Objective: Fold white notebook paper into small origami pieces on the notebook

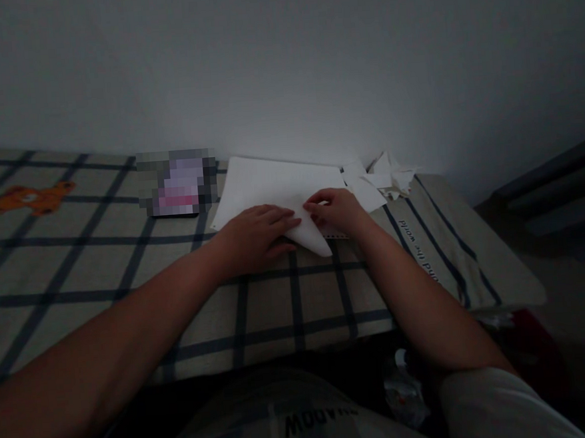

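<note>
A white sheet of paper (270, 187) lies on a table covered by a checked cloth (99, 259), near the wall. Its near right corner is folded into a slanted point. My left hand (254, 238) lies flat with its fingers pressing on the folded part. My right hand (336, 209) rests beside it, fingertips pinching or pressing the paper's folded edge. Both hands touch the same sheet.
A blurred rectangular object (177, 183) lies left of the paper. A pile of white paper scraps (384, 176) sits at the back right by the wall. An orange bear print (33, 197) marks the cloth far left. The table's edge runs along the right and front.
</note>
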Demonstrator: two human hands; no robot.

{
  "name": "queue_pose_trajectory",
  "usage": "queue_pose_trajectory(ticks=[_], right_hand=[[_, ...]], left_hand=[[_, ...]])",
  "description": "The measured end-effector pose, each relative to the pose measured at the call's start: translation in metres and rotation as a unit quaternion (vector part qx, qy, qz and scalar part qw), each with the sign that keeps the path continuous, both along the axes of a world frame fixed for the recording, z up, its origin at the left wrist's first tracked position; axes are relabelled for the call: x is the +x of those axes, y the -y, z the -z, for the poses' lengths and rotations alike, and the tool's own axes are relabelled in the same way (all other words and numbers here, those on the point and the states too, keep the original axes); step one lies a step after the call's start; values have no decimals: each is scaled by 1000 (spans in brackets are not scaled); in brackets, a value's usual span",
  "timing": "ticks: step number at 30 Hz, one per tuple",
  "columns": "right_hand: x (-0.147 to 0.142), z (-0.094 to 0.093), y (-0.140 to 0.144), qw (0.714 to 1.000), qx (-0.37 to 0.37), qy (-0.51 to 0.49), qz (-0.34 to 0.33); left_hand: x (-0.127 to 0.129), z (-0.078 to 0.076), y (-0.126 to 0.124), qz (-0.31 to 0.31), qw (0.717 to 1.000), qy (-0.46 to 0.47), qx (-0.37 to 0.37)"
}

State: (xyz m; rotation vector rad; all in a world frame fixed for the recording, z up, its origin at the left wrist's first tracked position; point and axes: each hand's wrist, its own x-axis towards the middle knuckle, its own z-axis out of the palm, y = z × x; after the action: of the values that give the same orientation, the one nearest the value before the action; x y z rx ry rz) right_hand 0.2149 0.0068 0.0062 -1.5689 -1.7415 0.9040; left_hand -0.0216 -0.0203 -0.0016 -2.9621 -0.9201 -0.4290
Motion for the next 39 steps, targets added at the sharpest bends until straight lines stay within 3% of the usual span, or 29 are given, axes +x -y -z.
queue_pose_trajectory(ticks=[4,10,15,23,33,39], right_hand=[[1,1,-1,1000,-4,9,-10],[8,5,-9,987,146,59,-43],[7,3,-6,978,188,63,-64],[8,7,-6,968,165,115,-152],[13,9,-9,962,181,126,-162],[10,12,-8,967,147,122,-169]], left_hand=[[0,0,-3,16,1000,1,-12],[2,2,-4,35,999,25,10],[-2,0,-9,12,997,69,41],[-7,7,-20,10,997,67,24],[-14,-2,-17,-27,994,104,20],[-13,4,-16,-6,995,101,-26]])
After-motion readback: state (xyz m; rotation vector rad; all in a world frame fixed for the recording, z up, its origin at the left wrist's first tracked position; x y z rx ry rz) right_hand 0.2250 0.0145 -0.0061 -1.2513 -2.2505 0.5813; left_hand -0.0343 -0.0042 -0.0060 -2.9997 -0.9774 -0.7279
